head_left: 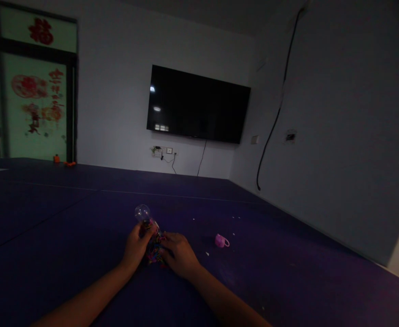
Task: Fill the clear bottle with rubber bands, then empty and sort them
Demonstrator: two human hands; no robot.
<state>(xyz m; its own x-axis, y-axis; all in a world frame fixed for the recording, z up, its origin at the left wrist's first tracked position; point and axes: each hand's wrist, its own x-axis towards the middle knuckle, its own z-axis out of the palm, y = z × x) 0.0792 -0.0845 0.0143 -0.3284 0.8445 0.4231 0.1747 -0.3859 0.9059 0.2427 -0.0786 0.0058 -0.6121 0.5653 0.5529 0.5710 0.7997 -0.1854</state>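
My left hand [135, 247] is closed round the neck of a clear, bulb-shaped plastic bottle [142, 212], whose rounded end points away from me. Below it, a heap of small multicoloured pieces [155, 254], perhaps little rubber bands, lies on the dark purple tabletop [93, 254]. My right hand [180, 254] rests at the right side of this heap, fingers bent in and touching the pieces. Dim light and the fingers hide where the bottle's mouth meets the pieces. A pink cap with a ring loop [220, 240] sits apart on the table, right of my right hand.
White scraps [207, 254] are scattered around the pink cap. Orange objects [70, 164] stand at the table's far left edge. A large dark television [199, 106] hangs on the wall beyond, and a black cable [270, 131] runs down the right wall.
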